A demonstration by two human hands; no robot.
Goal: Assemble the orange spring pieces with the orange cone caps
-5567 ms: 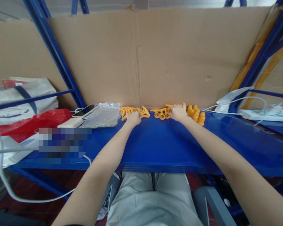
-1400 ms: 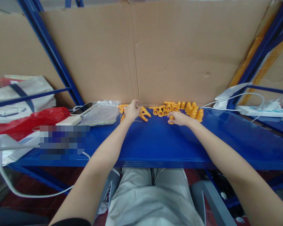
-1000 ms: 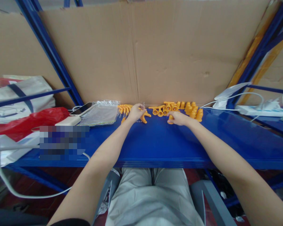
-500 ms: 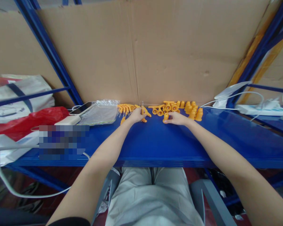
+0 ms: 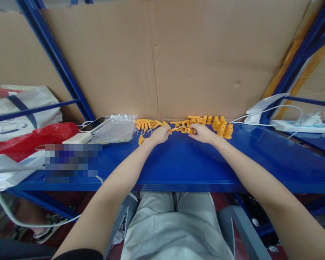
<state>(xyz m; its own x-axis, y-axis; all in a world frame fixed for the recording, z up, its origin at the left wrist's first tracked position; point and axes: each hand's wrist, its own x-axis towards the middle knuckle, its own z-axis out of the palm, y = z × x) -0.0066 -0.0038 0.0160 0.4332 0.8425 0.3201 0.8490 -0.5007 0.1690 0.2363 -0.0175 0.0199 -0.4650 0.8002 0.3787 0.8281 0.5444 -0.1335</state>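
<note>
My left hand (image 5: 161, 134) is closed around the yellow handle of a corkscrew, and its metal spiral (image 5: 178, 128) points right. The handle is mostly hidden by my fingers. A yellow bell-shaped sleeve (image 5: 190, 130) is pinched in my right hand (image 5: 202, 133), its opening turned left toward the spiral's tip. To the left lies a row of yellow-handled corkscrews (image 5: 144, 124), with one more yellow handle (image 5: 141, 140) in front of them. Behind my hands are yellow T-shaped corkscrews with sleeves (image 5: 194, 119). Several loose yellow sleeves (image 5: 222, 127) stand upright to the right.
The blue table (image 5: 189, 162) stands against a cardboard wall (image 5: 157, 61) between blue posts. On the left are a plastic-wrapped package (image 5: 113, 131), a white box (image 5: 78, 138) and a red bag (image 5: 48, 139). A white power strip (image 5: 300, 126) and cables lie right.
My left hand has tipped the corkscrew from upright to sideways, spiral pointing right. My right hand has raised and turned the sleeve to face it; the two have come close together.
</note>
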